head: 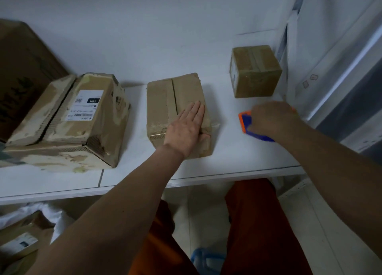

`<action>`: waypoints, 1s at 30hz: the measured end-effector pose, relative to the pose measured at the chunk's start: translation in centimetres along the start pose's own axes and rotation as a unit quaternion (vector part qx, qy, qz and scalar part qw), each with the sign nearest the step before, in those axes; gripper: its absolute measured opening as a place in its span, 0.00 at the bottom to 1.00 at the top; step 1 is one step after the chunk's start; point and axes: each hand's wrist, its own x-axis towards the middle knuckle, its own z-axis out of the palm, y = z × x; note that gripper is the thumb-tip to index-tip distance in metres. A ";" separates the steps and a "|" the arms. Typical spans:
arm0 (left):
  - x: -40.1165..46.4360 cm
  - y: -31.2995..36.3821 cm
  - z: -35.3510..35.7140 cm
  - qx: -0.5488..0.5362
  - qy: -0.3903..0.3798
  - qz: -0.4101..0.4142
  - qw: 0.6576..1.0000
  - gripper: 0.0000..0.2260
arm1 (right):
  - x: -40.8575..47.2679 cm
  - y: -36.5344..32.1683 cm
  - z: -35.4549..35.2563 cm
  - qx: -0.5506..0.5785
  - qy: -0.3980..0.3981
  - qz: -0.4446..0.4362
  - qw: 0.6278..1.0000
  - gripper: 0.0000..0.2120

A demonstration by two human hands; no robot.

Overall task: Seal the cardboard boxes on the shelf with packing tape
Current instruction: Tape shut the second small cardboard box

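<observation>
1. Your left hand (187,128) lies flat on top of the middle box (177,101), fingers straight and pressing its right flap, thumb hooked over the near right edge.
2. Your right hand (270,120) is curled around the blue and orange tape dispenser (246,121), which sits on the white shelf (237,157) to the right of the middle box and apart from it.
3. The middle box's centre seam is open toward the far end; some tape already crosses the near end.
4. To the left, just beside the middle box, sits a battered box (82,117) with a white shipping label (84,105) and a gaping seam; its right side leans toward the middle box with a narrow gap between them.
5. A big carton (22,68) stands behind the battered box at the far left.
6. A small taped box (255,70) stands far right, close to the shelf's upright post (289,68), beyond your right hand.
7. Bare shelf shows between the middle box and the small box, and along the front edge.
8. The white back wall (165,27) closes the far side.
9. Below the shelf at left lie more parcels (20,237) and white wrapping.
</observation>
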 end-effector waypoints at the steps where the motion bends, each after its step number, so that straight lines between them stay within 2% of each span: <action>1: 0.0 0.0 0.0 0.002 -0.001 -0.003 1.000 0.36 | 0.4 0.4 1.0 0.031 -0.019 0.017 0.999 0.20; 4: 0.2 -0.1 0.0 0.001 -0.001 -0.001 1.000 0.36 | 1.0 0.1 3.5 0.138 -0.032 0.054 0.988 0.25; 7: 0.2 0.0 0.0 0.004 0.005 -0.008 1.000 0.36 | 1.7 -1.5 5.9 0.210 -0.019 0.062 0.976 0.22; 12: 0.2 0.2 0.1 0.010 0.017 -0.011 1.000 0.36 | 3.1 -4.4 10.7 0.246 -0.048 0.102 0.963 0.15; 15: 0.2 0.2 0.1 0.012 0.018 -0.015 1.000 0.36 | 4.0 -5.5 12.4 0.328 -0.069 0.120 0.935 0.19; 18: 0.2 0.4 0.0 0.006 0.012 -0.018 1.000 0.37 | 4.6 -5.4 13.0 0.404 -0.007 0.098 0.909 0.24; 20: 0.2 0.4 -0.1 0.007 0.012 -0.017 1.000 0.37 | 4.0 -5.3 12.0 0.387 0.100 0.124 0.908 0.18; 21: 0.2 0.4 -0.1 0.009 0.012 -0.016 1.000 0.37 | 3.2 -5.6 11.5 0.413 0.170 0.135 0.885 0.18; 22: 0.2 0.4 -0.1 0.013 0.012 -0.016 1.000 0.37 | 2.1 -6.3 10.7 0.464 0.247 0.128 0.841 0.19; 24: 0.2 0.4 -0.1 0.018 0.010 -0.016 1.000 0.37 | -0.9 -8.7 9.1 0.556 0.381 0.059 0.737 0.19; 25: 0.2 0.4 -0.1 0.018 0.009 -0.015 1.000 0.37 | -2.0 -10.2 8.8 0.585 0.412 0.017 0.698 0.20; 27: 0.2 0.3 0.0 0.014 0.012 -0.011 1.000 0.37 | -3.3 -12.9 8.6 0.638 0.398 -0.039 0.658 0.20; 30: 0.1 0.2 0.1 0.006 0.020 -0.010 1.000 0.34 | -2.9 -14.9 8.2 0.688 0.327 -0.048 0.647 0.22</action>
